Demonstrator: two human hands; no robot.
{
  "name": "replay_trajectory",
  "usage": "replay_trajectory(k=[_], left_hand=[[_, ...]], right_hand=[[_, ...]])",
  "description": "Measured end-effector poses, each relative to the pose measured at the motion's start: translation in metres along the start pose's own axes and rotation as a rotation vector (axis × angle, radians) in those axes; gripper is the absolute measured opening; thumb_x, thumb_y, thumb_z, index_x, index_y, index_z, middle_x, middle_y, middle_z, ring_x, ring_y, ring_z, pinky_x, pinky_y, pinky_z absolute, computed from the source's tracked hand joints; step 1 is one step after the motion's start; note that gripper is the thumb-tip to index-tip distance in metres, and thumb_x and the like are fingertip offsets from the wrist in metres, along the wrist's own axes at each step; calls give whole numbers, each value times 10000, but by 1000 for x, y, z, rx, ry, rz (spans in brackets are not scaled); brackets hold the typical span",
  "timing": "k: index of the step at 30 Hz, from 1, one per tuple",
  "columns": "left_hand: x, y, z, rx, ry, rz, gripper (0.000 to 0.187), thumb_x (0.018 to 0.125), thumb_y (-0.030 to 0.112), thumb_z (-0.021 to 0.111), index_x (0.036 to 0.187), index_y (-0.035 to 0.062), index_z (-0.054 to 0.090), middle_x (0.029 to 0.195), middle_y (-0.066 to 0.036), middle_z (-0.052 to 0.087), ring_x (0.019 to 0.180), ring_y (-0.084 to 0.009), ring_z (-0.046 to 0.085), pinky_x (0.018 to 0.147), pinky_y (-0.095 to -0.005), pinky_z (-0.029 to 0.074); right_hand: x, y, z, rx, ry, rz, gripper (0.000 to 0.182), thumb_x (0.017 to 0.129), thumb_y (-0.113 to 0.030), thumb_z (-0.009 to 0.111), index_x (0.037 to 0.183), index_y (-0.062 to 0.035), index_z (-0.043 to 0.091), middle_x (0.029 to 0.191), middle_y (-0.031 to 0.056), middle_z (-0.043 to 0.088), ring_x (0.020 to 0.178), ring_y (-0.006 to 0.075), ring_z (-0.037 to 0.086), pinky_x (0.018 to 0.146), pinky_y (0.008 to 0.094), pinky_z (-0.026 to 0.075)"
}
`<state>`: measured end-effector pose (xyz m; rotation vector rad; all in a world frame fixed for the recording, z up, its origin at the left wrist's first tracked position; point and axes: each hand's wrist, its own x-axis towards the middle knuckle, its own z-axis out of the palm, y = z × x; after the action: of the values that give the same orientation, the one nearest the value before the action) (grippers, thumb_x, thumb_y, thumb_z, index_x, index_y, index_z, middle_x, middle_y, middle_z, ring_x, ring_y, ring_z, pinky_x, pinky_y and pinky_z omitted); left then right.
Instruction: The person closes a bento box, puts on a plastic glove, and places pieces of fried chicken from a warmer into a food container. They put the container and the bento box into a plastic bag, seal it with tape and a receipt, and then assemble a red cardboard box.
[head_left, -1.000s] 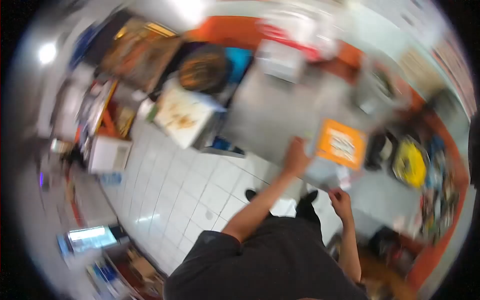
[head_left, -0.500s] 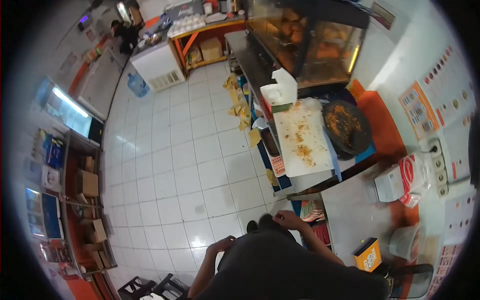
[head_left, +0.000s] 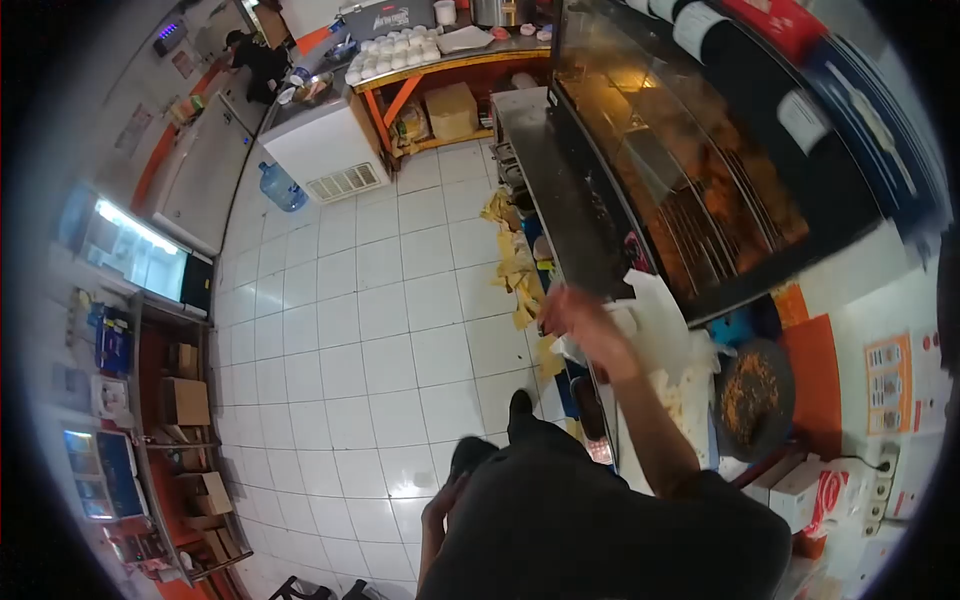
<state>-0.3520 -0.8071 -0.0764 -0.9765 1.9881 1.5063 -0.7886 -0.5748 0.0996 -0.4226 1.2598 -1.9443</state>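
My right hand is raised over the counter's left edge, beside a white open box; motion blurs its fingers and I cannot make out anything in them. My left hand hangs low by my left thigh, its fingers mostly hidden against the dark clothing. Right of the box, a dark round stone bowl holds orange crumbs. White crumb-strewn paper lies partly behind my right forearm. A glass display cabinet with orange-brown food inside stands farther along the counter.
A dark counter strip runs along the cabinet. Crumpled yellow paper lies at its foot. Beyond are a white chest freezer, a blue water bottle and a person in dark clothes. Shelves with cardboard boxes line the left.
My view has moved forward along the counter, and the cabinet looks nearer. My right hand has risen from my waist to the counter by the white box. My left hand remains low at my side.
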Motion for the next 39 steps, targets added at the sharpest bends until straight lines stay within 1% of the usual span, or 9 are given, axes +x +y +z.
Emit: replay_trajectory(k=[3, 4, 8, 11, 16, 22, 29, 32, 39], left_hand=[[43, 91, -35, -18, 142, 97, 719, 944, 482, 510, 1406, -50, 372, 1349, -282, 498, 1289, -359, 463, 1066, -391, 366], [111, 44, -36, -193, 17, 146, 725, 941, 492, 503, 1420, -37, 371, 1356, -291, 489, 1322, -382, 423, 1087, -405, 343], [163, 216, -96, 82, -154, 93, 677, 949, 478, 492, 1394, -27, 417, 1368, -252, 498, 1314, -355, 442, 1083, -405, 349], [290, 222, -123, 136, -190, 37, 679, 945, 488, 496, 1382, -28, 434, 1363, -241, 507, 1308, -353, 449, 1079, -401, 355], [407, 441, -197, 576, -314, 200, 701, 923, 497, 550, 1395, -8, 427, 1335, -238, 533, 1249, -356, 509, 1030, -406, 412], [498, 657, -221, 811, -451, 641, 691, 907, 434, 618, 1431, 43, 395, 1322, -229, 547, 1186, -335, 565, 987, -413, 448], [501, 779, -198, 623, -614, 920, 587, 929, 266, 629, 1427, 45, 408, 1351, -207, 533, 1219, -310, 532, 1012, -421, 421], [477, 802, -180, 493, -753, 1041, 585, 925, 239, 639, 1430, 59, 404, 1386, -176, 494, 1257, -296, 499, 1021, -420, 418], [355, 913, -135, 63, -849, 1387, 643, 923, 164, 641, 1462, 60, 306, 1441, -143, 414, 1212, -226, 519, 969, -351, 465]], right_hand=[[92, -142, -15, 1057, 260, -274, 389, 1001, -81, 405, 1376, 23, 410, 1399, 221, 460, 1292, 329, 469, 1041, 450, 444], [107, -156, -28, 1048, 269, -280, 389, 1001, -81, 405, 1376, 23, 410, 1399, 221, 460, 1292, 329, 469, 1041, 450, 444], [157, -183, -98, 1453, 48, -627, 544, 994, 11, 325, 1490, -6, 104, 1515, 235, 222, 1361, 371, 350, 1090, 459, 409], [159, -204, -108, 1600, 84, -855, 645, 972, 50, 310, 1511, -44, -32, 1556, 239, 66, 1398, 403, 262, 1131, 482, 357], [146, -227, -88, 1911, 178, -1056, 774, 901, 98, 351, 1511, -78, -93, 1531, 298, -151, 1427, 479, 60, 1153, 545, 274], [114, -195, -57, 1647, 378, -1458, 836, 897, -3, 424, 1508, -95, -139, 1529, 282, -207, 1437, 451, -32, 1165, 555, 223], [78, -181, 7, 1224, 630, -1855, 841, 938, -151, 502, 1517, -88, -104, 1538, 260, -212, 1439, 424, -115, 1158, 570, 207], [74, -171, 18, 900, 939, -1974, 788, 945, -149, 484, 1517, -51, -48, 1542, 306, -101, 1432, 483, 3, 1161, 564, 213], [86, -181, 29, 414, 1472, -1623, 482, 984, -117, 424, 1436, 6, 308, 1418, 248, 405, 1319, 324, 429, 1073, 456, 406]])
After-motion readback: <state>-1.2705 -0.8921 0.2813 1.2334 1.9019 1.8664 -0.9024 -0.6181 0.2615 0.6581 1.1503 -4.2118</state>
